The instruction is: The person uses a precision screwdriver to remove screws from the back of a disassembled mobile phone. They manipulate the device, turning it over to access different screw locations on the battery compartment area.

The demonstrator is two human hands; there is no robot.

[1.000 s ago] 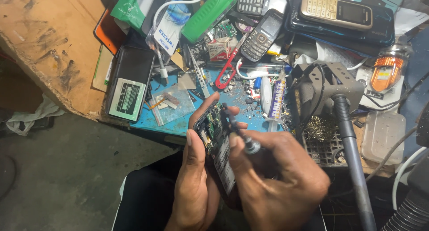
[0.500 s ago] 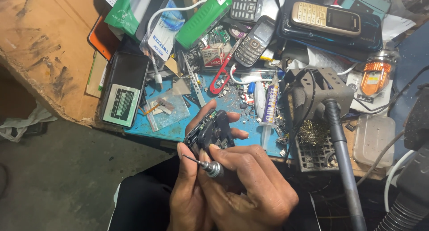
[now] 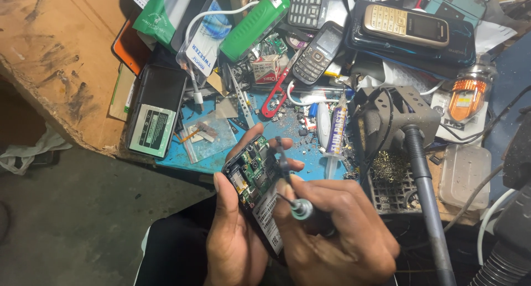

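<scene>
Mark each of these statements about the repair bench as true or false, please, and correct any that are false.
1. The left hand holds an opened phone with its circuit board showing. True.
2. The right hand is empty. False: it grips a screwdriver whose tip reaches toward the board.
3. A gold-coloured keypad phone lies at the top right of the bench. True.
4. The green cylinder lies on the floor. False: it lies on the clutter at the top of the bench.
5. The tweezers are held in the fingers. False: they lie on the blue mat.
</scene>
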